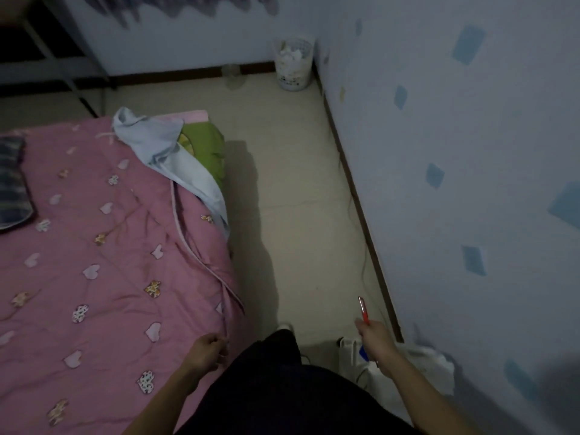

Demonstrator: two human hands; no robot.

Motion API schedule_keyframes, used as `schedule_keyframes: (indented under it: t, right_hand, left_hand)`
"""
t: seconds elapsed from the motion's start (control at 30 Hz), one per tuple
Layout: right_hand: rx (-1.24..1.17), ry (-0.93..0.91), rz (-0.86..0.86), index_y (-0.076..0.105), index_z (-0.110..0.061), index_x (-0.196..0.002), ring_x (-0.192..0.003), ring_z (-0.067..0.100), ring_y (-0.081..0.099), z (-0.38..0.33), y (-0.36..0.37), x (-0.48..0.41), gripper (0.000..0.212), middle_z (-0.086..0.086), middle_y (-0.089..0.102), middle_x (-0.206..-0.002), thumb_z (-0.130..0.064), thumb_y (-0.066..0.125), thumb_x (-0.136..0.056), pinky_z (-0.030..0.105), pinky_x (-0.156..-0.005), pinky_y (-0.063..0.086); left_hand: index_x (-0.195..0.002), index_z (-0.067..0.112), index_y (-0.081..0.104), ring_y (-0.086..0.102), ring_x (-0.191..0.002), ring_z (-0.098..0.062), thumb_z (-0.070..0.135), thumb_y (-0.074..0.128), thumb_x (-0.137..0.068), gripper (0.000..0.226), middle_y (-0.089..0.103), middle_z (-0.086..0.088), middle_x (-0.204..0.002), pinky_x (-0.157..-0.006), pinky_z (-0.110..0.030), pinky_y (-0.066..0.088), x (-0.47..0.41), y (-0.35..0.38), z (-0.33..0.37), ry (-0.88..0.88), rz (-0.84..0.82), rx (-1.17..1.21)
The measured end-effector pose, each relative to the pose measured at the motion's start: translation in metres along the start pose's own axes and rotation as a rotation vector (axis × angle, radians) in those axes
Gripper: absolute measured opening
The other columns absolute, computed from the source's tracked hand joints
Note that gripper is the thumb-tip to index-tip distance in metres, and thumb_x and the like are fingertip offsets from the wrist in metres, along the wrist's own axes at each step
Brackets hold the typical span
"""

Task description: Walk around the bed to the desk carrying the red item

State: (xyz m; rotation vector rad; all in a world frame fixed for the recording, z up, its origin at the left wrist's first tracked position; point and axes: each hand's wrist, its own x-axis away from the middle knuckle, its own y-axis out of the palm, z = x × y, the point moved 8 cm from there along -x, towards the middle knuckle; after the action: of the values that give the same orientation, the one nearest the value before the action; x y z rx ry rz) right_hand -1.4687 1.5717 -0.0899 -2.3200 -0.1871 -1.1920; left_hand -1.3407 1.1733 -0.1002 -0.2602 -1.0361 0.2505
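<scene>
Head view, dim room, person standing at the bed's right edge; dark trousers fill the bottom centre of the frame.

Left hand (205, 351), bottom centre-left: fingers curled, pinching the near edge of the pink quilted bedspread with heart patches (94, 277) right at the bed's corner. A pale piping seam runs from that pinch up along the bedspread's right side.

Right hand (375, 337), lower right: fingers wrapped round a thin red pen-like tool (363, 310); its tip points up-frame, over the floor, close to the skirting. What kind of tool it is can't be told, too blurred. Something small and blue shows just under that hand; can't identify it.

Just below and right of the right hand: white bag or cloth bundle (417, 365) on the floor against the wall.

Mid-frame: beige floor (298, 183) strip between bed and wall. Light blue garment (169, 152) crumpled on the bed's far right corner, draped partly over a green cushion or folded cloth (205, 146). Dark plaid fabric (11, 183) at the left edge on the bedspread.

Far: white mesh waste basket (294, 62) full of paper in the room corner, top centre. Pale blue wall with blue square patches (455, 152) on the right. Metal frame legs (62, 67) upper left.
</scene>
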Motion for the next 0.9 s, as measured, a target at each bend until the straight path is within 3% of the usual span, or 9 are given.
schedule_keyframes:
  t: [0.23,0.37,0.53,0.67,0.77,0.9]
  right_hand:
    - [0.060,-0.026,-0.048,0.055,-0.013,-0.075,-0.049,0.016,0.041,-0.102,0.006,-0.081,0.034,0.000,0.047,-0.058,-0.036,0.049,-0.100,0.026,-0.049,0.030]
    - [0.120,-0.022,-0.020,0.056,-0.013,-0.074,-0.053,0.019,0.046,-0.159,-0.004,-0.121,0.033,0.003,0.050,-0.060,-0.033,0.051,-0.100,0.028,-0.053,0.033]
    - [0.150,0.049,-0.047,0.059,-0.013,-0.080,-0.037,0.013,0.036,-0.205,-0.018,-0.165,0.032,-0.003,0.042,-0.047,-0.035,0.047,-0.100,0.019,-0.039,0.024]
    - [0.068,0.068,-0.011,0.050,-0.033,-0.091,-0.035,0.013,0.030,-0.239,-0.035,-0.197,0.015,-0.004,0.036,-0.040,-0.033,0.042,-0.103,0.019,-0.041,0.021]
    - [0.059,0.049,-0.005,0.049,-0.030,-0.109,-0.032,0.013,0.029,-0.264,-0.043,-0.225,0.008,-0.003,0.037,-0.041,-0.028,0.044,-0.103,0.017,-0.040,0.021]
    - [0.082,0.106,-0.004,0.052,-0.022,-0.098,-0.033,0.013,0.027,-0.295,-0.051,-0.262,0.009,-0.002,0.034,-0.042,-0.030,0.049,-0.101,0.018,-0.042,0.020]
  left_hand:
    - [-0.080,0.007,0.060,0.053,-0.049,-0.017,0.014,0.050,-0.096,0.021,0.061,-0.008,-0.063,-0.046,-0.020,0.039,-0.064,-0.013,0.059,-0.068,0.056,0.130]
    - [-0.079,0.005,0.061,0.053,-0.053,-0.020,0.008,0.048,-0.096,0.021,0.063,-0.009,-0.064,-0.050,-0.023,0.036,-0.107,-0.029,0.128,-0.075,0.074,0.126]
    - [-0.082,0.007,0.061,0.050,-0.052,-0.017,0.010,0.048,-0.097,0.020,0.058,-0.008,-0.065,-0.044,-0.020,0.038,-0.158,-0.042,0.243,-0.010,0.054,0.141]
    - [-0.078,0.011,0.056,0.045,-0.049,-0.014,0.009,0.047,-0.098,0.022,0.053,-0.006,-0.063,-0.040,-0.017,0.033,-0.194,-0.047,0.329,0.058,0.024,0.147]
    - [-0.079,0.009,0.058,0.047,-0.049,-0.015,0.007,0.049,-0.097,0.020,0.055,-0.007,-0.063,-0.038,-0.017,0.033,-0.218,-0.055,0.376,0.077,0.021,0.141]
    - [-0.082,0.007,0.057,0.047,-0.051,-0.016,0.006,0.048,-0.097,0.018,0.055,-0.009,-0.064,-0.037,-0.017,0.034,-0.251,-0.064,0.425,0.076,0.008,0.140]
